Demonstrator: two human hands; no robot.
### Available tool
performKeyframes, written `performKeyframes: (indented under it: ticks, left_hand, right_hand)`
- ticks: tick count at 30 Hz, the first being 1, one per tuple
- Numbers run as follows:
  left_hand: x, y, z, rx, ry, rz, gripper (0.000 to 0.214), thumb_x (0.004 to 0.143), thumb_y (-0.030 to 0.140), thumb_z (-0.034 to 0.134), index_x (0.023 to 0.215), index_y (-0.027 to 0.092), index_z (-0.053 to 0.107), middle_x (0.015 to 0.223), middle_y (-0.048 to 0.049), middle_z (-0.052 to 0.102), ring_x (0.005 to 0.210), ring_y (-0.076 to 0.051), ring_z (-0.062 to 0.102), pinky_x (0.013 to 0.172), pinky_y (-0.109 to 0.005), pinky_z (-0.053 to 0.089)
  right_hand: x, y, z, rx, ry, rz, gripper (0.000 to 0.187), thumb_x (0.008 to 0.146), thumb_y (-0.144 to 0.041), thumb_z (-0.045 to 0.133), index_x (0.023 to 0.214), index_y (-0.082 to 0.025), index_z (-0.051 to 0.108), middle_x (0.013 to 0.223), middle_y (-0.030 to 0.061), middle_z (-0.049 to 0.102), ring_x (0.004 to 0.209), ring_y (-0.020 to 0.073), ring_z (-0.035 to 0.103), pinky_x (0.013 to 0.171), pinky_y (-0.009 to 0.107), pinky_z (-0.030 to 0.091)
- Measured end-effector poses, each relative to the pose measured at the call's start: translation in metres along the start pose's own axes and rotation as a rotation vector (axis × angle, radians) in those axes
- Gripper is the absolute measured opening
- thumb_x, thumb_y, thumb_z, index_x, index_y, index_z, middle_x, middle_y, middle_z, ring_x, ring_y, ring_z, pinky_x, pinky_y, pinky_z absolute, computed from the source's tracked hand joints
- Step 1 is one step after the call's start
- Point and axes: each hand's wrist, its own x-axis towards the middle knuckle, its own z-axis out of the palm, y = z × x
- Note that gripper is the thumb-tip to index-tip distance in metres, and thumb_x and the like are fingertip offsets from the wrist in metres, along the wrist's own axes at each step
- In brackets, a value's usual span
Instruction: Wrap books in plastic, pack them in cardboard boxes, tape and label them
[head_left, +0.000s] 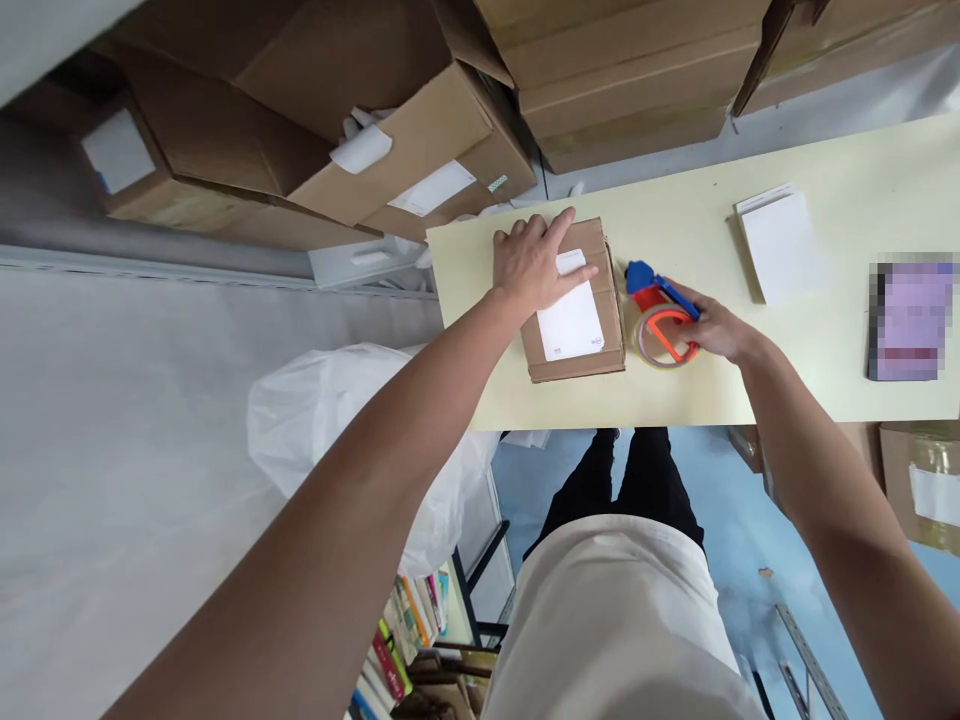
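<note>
A small cardboard box (577,368) lies on the pale yellow table (690,398), with a white label (574,325) on its top. Across the upper left of the box rests my left hand (531,262), fingers spread, the thumb reaching over the label. My right hand (716,325) is wrapped round a tape dispenser (645,285) with blue and red parts, just right of the box. A roll of tape (643,345) sits on the dispenser's orange hub. Part of the dispenser's handle is hidden by my fingers.
A stack of white papers (778,245) and a blurred purple object (911,320) lie farther right on the table. Large cardboard boxes (637,80) line the far side. A white plastic bag (300,410) and books (405,620) are at the lower left.
</note>
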Motion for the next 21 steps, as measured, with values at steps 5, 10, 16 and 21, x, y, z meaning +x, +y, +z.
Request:
performKeyframes:
  ticks: [5, 10, 16, 21]
  left_hand:
    - [-0.003, 0.002, 0.000, -0.019, 0.022, -0.012, 0.086, 0.083, 0.070, 0.045, 0.153, 0.026, 0.021, 0.145, -0.0168, 0.043, 0.138, -0.045, 0.027, 0.107, -0.060, 0.021]
    - [-0.002, 0.000, 0.006, -0.042, 0.047, -0.059, 0.089, 0.083, 0.069, 0.044, 0.155, 0.028, 0.013, 0.145, -0.0172, 0.043, 0.138, -0.046, 0.027, 0.105, -0.063, 0.024]
    - [-0.036, -0.021, 0.020, -0.077, 0.021, -0.267, 0.104, 0.078, 0.072, 0.046, 0.155, 0.028, -0.007, 0.155, -0.0181, 0.030, 0.140, -0.044, 0.027, 0.101, -0.063, 0.032]
    - [-0.061, -0.013, 0.017, -0.004, 0.004, -0.036, 0.117, 0.068, 0.080, 0.054, 0.156, 0.021, 0.006, 0.163, -0.0200, 0.003, 0.147, -0.046, 0.000, 0.108, -0.066, 0.017]
  right_hand:
    - [-0.081, 0.051, 0.050, 0.034, -0.008, 0.122, 0.093, 0.064, -0.013, 0.060, 0.151, -0.026, 0.032, 0.118, 0.0068, 0.068, 0.097, 0.0241, 0.067, 0.087, 0.042, 0.056]
    - [-0.106, 0.073, 0.123, 0.125, 0.098, 0.127, 0.097, 0.062, -0.012, 0.051, 0.154, -0.024, 0.023, 0.123, 0.0072, 0.066, 0.099, 0.0226, 0.066, 0.094, 0.041, 0.053]
    - [-0.037, 0.035, 0.079, 0.198, 0.226, -0.022, 0.091, 0.065, -0.018, 0.053, 0.152, -0.024, 0.026, 0.132, 0.0081, 0.059, 0.113, 0.0268, 0.059, 0.093, 0.046, 0.053]
    - [0.029, -0.023, 0.012, 0.187, 0.016, -0.040, 0.063, 0.065, -0.022, 0.060, 0.127, -0.020, 0.059, 0.111, 0.0076, 0.070, 0.101, 0.0273, 0.063, 0.094, 0.048, 0.051]
